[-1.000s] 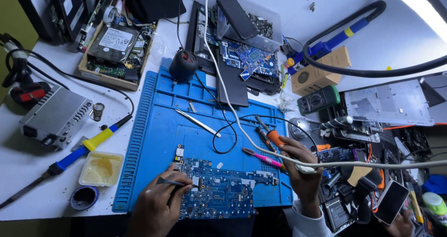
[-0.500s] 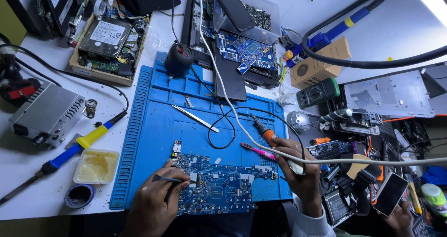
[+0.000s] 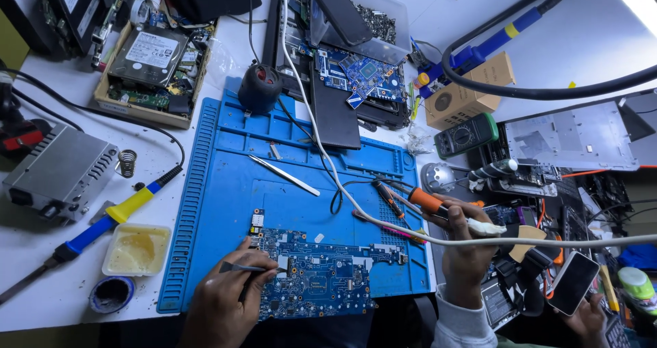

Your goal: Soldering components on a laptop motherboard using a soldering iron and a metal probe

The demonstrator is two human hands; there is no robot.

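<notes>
**Tweezers on a circuit board, a tool in the other hand**

At the left edge of the white bench sits a grey metal box, with a small wire coil just beside it. A yellow-and-blue soldering iron lies slantwise in front of it, near a shallow yellow tub of paste and a round dark pot at the front edge. At the back left corner a cardboard tray holds a hard drive.

A blue work mat covers the middle of the bench. Spare tweezers lie loose on it, apart from both hands. At the mat's front edge lies a blue circuit board. The left hand pinches a pair of dark tweezers, whose tips touch the board's left part.

A white cable runs from the back edge across the mat to the right. The right hand, at the mat's right edge, is closed around an orange-handled tool and a white handpiece. A pink-handled tool lies just left of it.

Behind the mat rest a second board and a black phone. Farther right stand a cardboard box and a green-edged multimeter.
</notes>
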